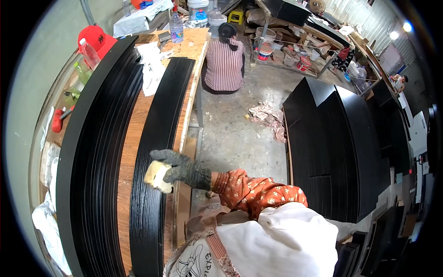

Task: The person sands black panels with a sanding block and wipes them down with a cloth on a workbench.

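Gloved right hand (pixel 182 168) clamps a yellowish sponge (pixel 157 176) flat against the black grained board (pixel 161 120), pressing for contact; left hand unseen.

The workshop was evenly, softly lit; a lamp (pixel 407 26) glared at the far right. Shadows were faint. Straight edges bowed toward the black rim, where detail blurred.

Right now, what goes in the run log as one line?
right hand: gloved, presses pale pad on black board | left hand: not in view | black board stack alongside on workbench | seated person beyond
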A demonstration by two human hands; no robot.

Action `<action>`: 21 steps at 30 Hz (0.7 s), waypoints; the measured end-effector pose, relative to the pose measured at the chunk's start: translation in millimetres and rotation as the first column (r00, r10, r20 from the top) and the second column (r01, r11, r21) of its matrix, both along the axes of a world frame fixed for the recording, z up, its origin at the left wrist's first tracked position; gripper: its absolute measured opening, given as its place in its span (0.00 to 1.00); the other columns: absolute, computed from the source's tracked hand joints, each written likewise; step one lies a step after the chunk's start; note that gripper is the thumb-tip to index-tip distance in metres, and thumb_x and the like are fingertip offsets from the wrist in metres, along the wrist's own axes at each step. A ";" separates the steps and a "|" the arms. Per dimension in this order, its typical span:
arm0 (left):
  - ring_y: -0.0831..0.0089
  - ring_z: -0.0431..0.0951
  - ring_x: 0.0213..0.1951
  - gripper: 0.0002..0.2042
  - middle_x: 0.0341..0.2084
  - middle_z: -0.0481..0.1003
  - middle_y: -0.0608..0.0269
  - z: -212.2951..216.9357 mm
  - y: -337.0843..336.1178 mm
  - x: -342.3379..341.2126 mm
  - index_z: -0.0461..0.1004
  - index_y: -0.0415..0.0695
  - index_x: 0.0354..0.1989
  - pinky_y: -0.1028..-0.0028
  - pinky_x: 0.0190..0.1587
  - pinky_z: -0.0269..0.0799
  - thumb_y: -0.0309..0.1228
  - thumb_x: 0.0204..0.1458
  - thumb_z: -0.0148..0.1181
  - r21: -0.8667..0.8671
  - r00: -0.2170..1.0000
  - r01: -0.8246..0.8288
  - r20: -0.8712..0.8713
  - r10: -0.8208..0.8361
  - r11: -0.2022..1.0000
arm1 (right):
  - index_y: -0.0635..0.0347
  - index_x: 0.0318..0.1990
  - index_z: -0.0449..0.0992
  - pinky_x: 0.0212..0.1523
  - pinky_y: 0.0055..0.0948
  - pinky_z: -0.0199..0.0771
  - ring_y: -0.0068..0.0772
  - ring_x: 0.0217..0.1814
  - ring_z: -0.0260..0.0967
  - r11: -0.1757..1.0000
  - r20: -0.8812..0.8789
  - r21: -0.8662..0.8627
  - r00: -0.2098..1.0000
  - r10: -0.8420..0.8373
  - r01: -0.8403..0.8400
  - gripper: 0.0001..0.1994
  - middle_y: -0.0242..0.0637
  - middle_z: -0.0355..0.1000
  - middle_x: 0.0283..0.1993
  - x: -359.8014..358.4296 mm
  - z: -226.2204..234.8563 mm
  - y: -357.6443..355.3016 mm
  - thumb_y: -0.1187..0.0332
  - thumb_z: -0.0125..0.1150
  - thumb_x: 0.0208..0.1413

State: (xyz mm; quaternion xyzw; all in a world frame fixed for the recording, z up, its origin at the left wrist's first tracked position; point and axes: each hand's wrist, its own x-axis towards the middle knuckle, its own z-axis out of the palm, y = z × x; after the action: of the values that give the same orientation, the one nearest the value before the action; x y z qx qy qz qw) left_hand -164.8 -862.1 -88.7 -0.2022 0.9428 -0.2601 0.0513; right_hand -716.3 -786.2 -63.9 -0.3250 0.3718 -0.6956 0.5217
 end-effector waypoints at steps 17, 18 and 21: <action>0.58 0.75 0.38 0.35 0.37 0.75 0.52 83.1 51.6 -60.3 0.63 0.42 0.59 0.65 0.43 0.72 0.33 0.39 0.71 0.718 0.217 -0.692 0.308 0.926 -0.077 | 0.60 0.67 0.55 0.56 0.30 0.72 0.33 0.56 0.67 0.973 0.370 -0.187 0.927 -0.059 0.136 0.33 0.42 0.65 0.58 -27.4 -14.6 4.1 0.71 0.62 0.54; 0.59 0.76 0.36 0.34 0.35 0.76 0.52 75.1 53.1 -50.7 0.64 0.41 0.58 0.66 0.41 0.73 0.31 0.40 0.71 0.795 0.168 -0.594 0.270 0.948 -0.121 | 0.60 0.67 0.55 0.56 0.30 0.72 0.33 0.56 0.67 0.975 0.374 -0.186 0.926 -0.043 0.120 0.33 0.42 0.65 0.58 -24.4 -15.3 0.1 0.71 0.62 0.54; 0.58 0.76 0.32 0.22 0.32 0.76 0.52 76.4 69.3 -63.1 0.76 0.38 0.40 0.63 0.36 0.73 0.41 0.43 0.71 0.509 0.532 -0.605 -0.313 0.787 0.612 | 0.62 0.64 0.59 0.53 0.36 0.76 0.40 0.52 0.71 0.944 0.528 -0.296 0.849 0.036 0.145 0.31 0.48 0.68 0.55 -26.5 -16.9 -13.5 0.73 0.62 0.51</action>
State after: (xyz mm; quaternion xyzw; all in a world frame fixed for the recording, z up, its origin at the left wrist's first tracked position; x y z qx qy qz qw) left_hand -227.9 -792.8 -12.3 -0.6158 0.7852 0.0132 -0.0642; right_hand -742.7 -799.7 -80.8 -0.1926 0.1043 -0.8241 0.5225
